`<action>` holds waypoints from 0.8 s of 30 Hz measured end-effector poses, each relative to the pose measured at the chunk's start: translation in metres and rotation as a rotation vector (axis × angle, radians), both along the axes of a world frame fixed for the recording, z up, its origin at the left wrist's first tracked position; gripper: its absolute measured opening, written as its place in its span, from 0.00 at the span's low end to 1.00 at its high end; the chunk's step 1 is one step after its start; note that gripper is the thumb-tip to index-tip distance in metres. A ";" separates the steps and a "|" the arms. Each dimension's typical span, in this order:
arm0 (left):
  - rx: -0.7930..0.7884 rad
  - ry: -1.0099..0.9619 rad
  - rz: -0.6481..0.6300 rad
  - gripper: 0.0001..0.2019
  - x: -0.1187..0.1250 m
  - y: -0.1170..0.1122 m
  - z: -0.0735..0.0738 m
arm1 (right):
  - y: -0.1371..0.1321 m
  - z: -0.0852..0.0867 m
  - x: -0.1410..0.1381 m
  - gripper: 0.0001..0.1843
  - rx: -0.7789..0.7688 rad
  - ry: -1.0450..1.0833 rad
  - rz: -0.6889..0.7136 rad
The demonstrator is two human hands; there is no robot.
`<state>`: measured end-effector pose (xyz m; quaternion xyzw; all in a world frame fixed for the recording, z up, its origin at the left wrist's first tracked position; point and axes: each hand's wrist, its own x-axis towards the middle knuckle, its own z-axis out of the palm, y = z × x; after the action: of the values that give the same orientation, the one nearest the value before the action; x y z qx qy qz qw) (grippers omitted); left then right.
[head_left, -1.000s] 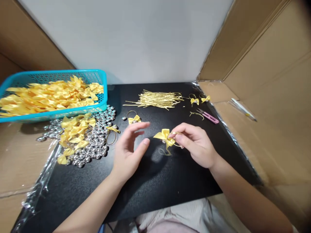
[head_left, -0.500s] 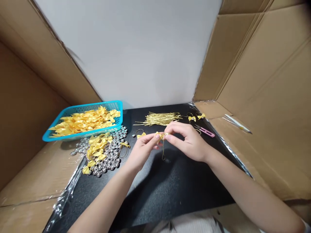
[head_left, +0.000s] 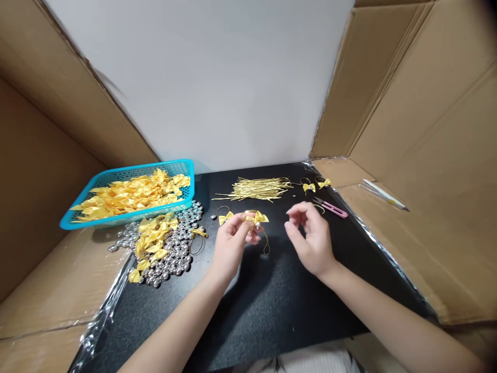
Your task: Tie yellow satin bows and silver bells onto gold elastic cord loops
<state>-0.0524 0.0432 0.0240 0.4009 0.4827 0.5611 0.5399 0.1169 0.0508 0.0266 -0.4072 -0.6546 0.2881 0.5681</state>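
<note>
A small yellow ribbon bow (head_left: 261,218) with a silver bead at its middle is pinched in my left hand (head_left: 232,239). Below the bow dangles a gold cord that ends in a small loop (head_left: 266,249). My right hand (head_left: 310,235) hovers to the right, apart from the bow, with thumb and fingers curved and a gap between their tips. Just behind my left hand lies another yellow bow (head_left: 224,218) with a cord loop. Pink thread snips (head_left: 332,208) rest beyond my right hand.
On the left, a blue basket (head_left: 128,213) holds many yellow bows. In front of it lie silver beads (head_left: 176,256) with loose bows (head_left: 157,233) on top. Gold cords (head_left: 260,188) are bundled at the back; finished-looking bows (head_left: 309,187) lie right. A white pen (head_left: 384,195) rests on cardboard.
My right hand has let go of the bow and cord and moved right, its fingers parting. The bow stays in my left hand, now turned so its bead shows.
</note>
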 end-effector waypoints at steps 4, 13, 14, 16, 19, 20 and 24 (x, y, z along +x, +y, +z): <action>0.076 0.013 0.080 0.18 -0.003 -0.002 -0.005 | -0.008 -0.020 -0.016 0.16 -0.726 0.209 0.348; 0.288 0.240 0.187 0.04 -0.012 -0.009 -0.004 | -0.011 -0.011 -0.036 0.13 -1.212 1.005 0.574; 0.318 0.252 0.201 0.04 -0.014 -0.009 -0.005 | -0.005 -0.008 -0.034 0.14 -1.184 1.040 0.541; 0.371 0.281 0.230 0.03 -0.016 -0.010 -0.006 | 0.008 -0.002 -0.024 0.15 -1.057 1.084 0.462; 0.394 0.316 0.268 0.03 -0.018 -0.009 -0.007 | 0.022 0.002 -0.005 0.13 -0.947 1.098 0.353; 0.386 0.317 0.270 0.04 -0.018 -0.009 -0.007 | 0.025 0.002 0.000 0.12 -0.941 1.115 0.304; 0.363 0.259 0.239 0.03 -0.014 -0.009 -0.007 | 0.026 -0.004 0.010 0.06 -0.914 1.125 0.176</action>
<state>-0.0659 0.0341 0.0166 0.5000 0.4834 0.6421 0.3226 0.1265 0.0767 0.0231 -0.3400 -0.1080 0.7428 0.5666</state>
